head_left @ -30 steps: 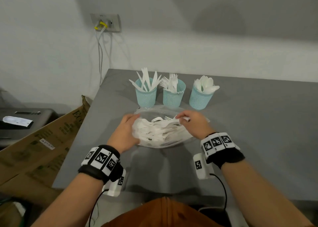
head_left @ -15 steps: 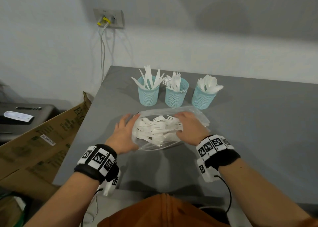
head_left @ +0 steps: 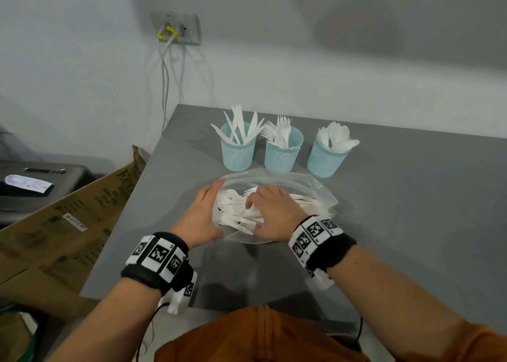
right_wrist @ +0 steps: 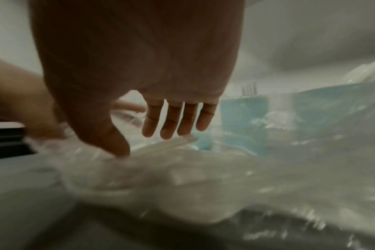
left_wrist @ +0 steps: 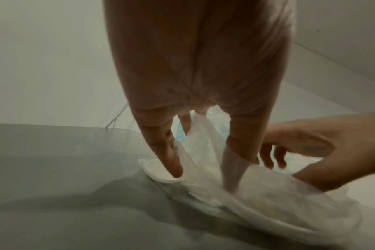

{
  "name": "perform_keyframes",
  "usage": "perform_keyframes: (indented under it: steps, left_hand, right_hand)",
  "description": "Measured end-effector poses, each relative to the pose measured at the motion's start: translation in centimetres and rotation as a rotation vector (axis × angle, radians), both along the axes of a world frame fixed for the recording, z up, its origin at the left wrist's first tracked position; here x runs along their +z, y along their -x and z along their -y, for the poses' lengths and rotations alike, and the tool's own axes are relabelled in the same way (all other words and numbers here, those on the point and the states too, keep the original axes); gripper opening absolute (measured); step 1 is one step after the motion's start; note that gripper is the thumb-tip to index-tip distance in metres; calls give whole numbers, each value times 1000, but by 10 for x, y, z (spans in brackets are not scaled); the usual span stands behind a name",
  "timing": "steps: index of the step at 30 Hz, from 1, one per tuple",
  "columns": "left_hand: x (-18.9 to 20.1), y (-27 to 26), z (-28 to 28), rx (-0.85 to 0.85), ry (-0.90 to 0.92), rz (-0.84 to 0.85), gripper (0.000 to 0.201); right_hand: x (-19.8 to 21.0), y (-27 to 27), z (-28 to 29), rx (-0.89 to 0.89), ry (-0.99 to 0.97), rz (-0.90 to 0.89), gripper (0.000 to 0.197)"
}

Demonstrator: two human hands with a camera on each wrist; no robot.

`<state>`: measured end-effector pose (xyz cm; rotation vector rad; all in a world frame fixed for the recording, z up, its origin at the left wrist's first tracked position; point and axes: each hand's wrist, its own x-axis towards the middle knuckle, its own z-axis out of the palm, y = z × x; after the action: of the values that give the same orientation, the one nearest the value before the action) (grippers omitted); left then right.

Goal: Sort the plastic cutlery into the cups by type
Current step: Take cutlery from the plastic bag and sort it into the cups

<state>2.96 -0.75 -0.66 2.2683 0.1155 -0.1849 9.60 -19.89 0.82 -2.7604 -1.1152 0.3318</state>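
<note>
A clear plastic bag point(head_left: 312, 194) of white plastic cutlery point(head_left: 236, 215) lies on the grey table point(head_left: 411, 197). Behind it stand three teal mesh cups: a knife cup point(head_left: 238, 153), a fork cup point(head_left: 282, 156) and a spoon cup point(head_left: 325, 161). My left hand point(head_left: 203, 213) is at the bag's left edge. In the left wrist view the bag's film point(left_wrist: 200, 135) runs up between its fingers, which pinch it. My right hand point(head_left: 271, 211) lies over the pile with fingers straight and loose, the thumb point(right_wrist: 120, 148) touching the plastic. It holds nothing that I can see.
The table's left edge drops to a brown cardboard box point(head_left: 68, 224) and a dark device point(head_left: 41, 175). Cables point(head_left: 164, 73) hang from a wall socket behind the table. Bare grey table surface lies to the right of the bag.
My right hand, which pinched a white piece above the bag's right side, has come down and moved left onto the pile, with no piece visible in it. The left hand stays at the bag's edge.
</note>
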Motion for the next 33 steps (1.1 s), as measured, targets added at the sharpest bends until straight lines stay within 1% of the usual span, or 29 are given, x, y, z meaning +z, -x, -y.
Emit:
perform_keyframes:
  steps: [2, 6, 7, 10, 15, 17, 18, 20, 22, 24, 26, 30, 33]
  left_hand:
    - [1, -1, 2, 6, 39, 17, 117]
    - [-3, -2, 1, -10, 66, -1, 117]
    - [-4, -2, 0, -14, 61, -8, 117]
    - [-5, -2, -1, -9, 43, 9, 116]
    - [-6, -2, -4, 18, 22, 50, 115]
    - [-5, -3, -6, 23, 17, 44, 114]
    - [-5, -2, -6, 28, 19, 36, 114]
    - [-4, -1, -8, 40, 24, 23, 114]
    - [-3, 0, -9, 43, 22, 18, 114]
    - [-2, 1, -9, 38, 27, 4, 115]
    - [0, 0, -7, 28, 35, -20, 115]
    - [2, -1, -4, 15, 59, -33, 116]
    - [4, -1, -6, 8, 66, -38, 116]
  right_hand:
    - [-10, 12, -11, -10, -20, -10, 44]
    - [-22, 18, -27, -95, -18, -12, 50]
    - [-22, 17, -30, -100, -3, -12, 48]
    - [-19, 9, -32, -70, 18, 0, 34]
    - [-8, -6, -24, 45, 44, 41, 30]
    - [-9, -13, -15, 53, 21, 20, 35]
    - [-11, -16, -9, 36, -20, 5, 38]
    - [-17, -18, 5, -18, -126, -14, 45]
    - [-22, -19, 19, -79, -151, -27, 55]
    - [-21, -20, 30, -152, -94, -85, 65]
    - [-19, -20, 34, -187, -27, -151, 83]
    - [-19, -21, 25, -140, 100, -198, 109]
    - [-17, -26, 20, -130, 136, -265, 122]
